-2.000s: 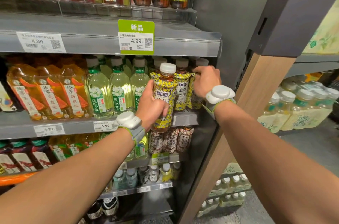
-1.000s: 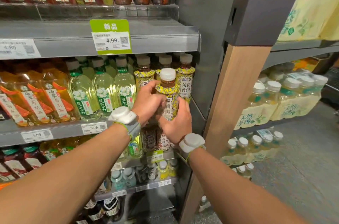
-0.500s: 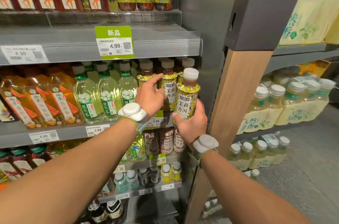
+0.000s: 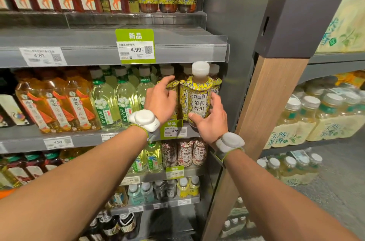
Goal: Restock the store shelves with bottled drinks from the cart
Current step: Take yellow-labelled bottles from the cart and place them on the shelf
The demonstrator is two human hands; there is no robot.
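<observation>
My right hand point(image 4: 212, 122) grips a yellow floral tea bottle point(image 4: 199, 94) with a white cap, upright at the right end of the grey middle shelf point(image 4: 83, 136), just in front of matching bottles. My left hand point(image 4: 161, 100) rests with relaxed fingers on the front of the neighbouring yellow floral bottle point(image 4: 171, 86) in that row. Both wrists carry white bands. The cart is out of view.
Pale green tea bottles point(image 4: 114, 100) and orange tea bottles point(image 4: 53, 106) fill the shelf to the left. The upper shelf point(image 4: 177, 49) hangs close above the caps. A wood and grey post point(image 4: 262, 114) bounds the right side, with shrink-wrapped bottle packs point(image 4: 316, 118) beyond.
The bottle passed from my left hand to my right, then moved right and up towards the shelf's right end. My left hand let go and now touches a shelved bottle.
</observation>
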